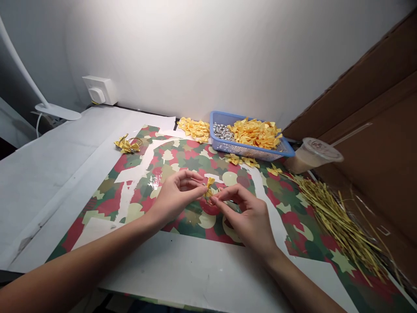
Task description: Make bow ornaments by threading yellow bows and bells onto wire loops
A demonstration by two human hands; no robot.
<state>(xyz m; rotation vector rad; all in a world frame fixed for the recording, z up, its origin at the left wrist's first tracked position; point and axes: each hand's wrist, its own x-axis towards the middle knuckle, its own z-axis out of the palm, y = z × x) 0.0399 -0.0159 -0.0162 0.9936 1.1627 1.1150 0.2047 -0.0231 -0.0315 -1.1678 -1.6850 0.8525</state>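
Over the middle of the table, my left hand (180, 191) pinches a small yellow ribbon bow (210, 181) between thumb and fingers. Just right of it, my right hand (244, 208) has thumb and forefinger closed on a thin gold-coloured strand that loops below the bow. Fingertips partly cover the strand, so I cannot tell how it joins the bow. Several bows with looped strands (128, 144) lie in a small pile at the left. More loose yellow bows (241, 160) rest in front of the blue basket (252, 152).
The basket holds yellow bows (257, 132) and silvery bells (223, 131). Another bow heap (194, 129) sits left of it. On the right are a lidded drink cup (312, 154) with a straw and a bundle of gold strands (339, 221). A lamp base (57, 111) stands far left.
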